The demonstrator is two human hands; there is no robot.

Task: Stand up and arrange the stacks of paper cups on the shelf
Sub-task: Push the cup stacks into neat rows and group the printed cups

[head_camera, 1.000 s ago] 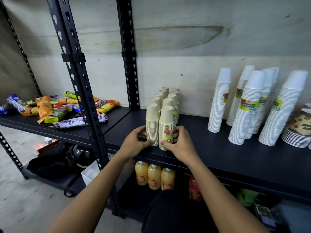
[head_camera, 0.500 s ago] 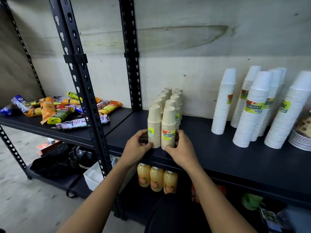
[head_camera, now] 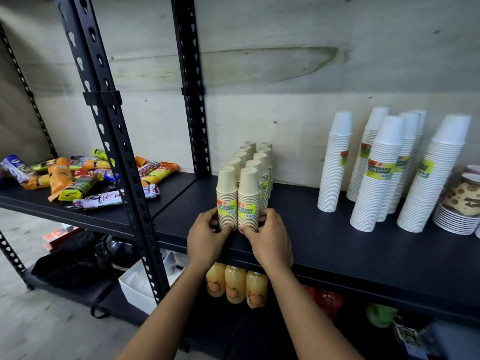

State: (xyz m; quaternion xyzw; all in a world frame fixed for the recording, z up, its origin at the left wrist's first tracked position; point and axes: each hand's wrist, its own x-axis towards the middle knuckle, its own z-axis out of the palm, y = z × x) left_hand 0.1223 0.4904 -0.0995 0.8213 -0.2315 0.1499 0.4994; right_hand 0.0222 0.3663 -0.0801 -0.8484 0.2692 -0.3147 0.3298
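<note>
Several stacks of beige paper cups stand upright in two rows on the black shelf [head_camera: 324, 245], running back toward the wall. My left hand [head_camera: 205, 237] wraps the base of the front left stack [head_camera: 226, 188]. My right hand [head_camera: 270, 237] wraps the base of the front right stack [head_camera: 248, 190]. Both front stacks show yellow-green labels facing me and touch side by side. The rear beige stacks [head_camera: 255, 157] are partly hidden behind the front pair.
Tall white cup stacks [head_camera: 381, 172] stand at the right, with a pile of plates [head_camera: 457, 219] beyond them. Snack packets [head_camera: 85, 178] lie on the left shelf behind a black upright post [head_camera: 117, 141]. Juice bottles [head_camera: 235, 284] sit on the shelf below.
Both hands stayed on the two front stacks and turned them, so the yellow-green labels now face forward. The view came closer to the shelf.
</note>
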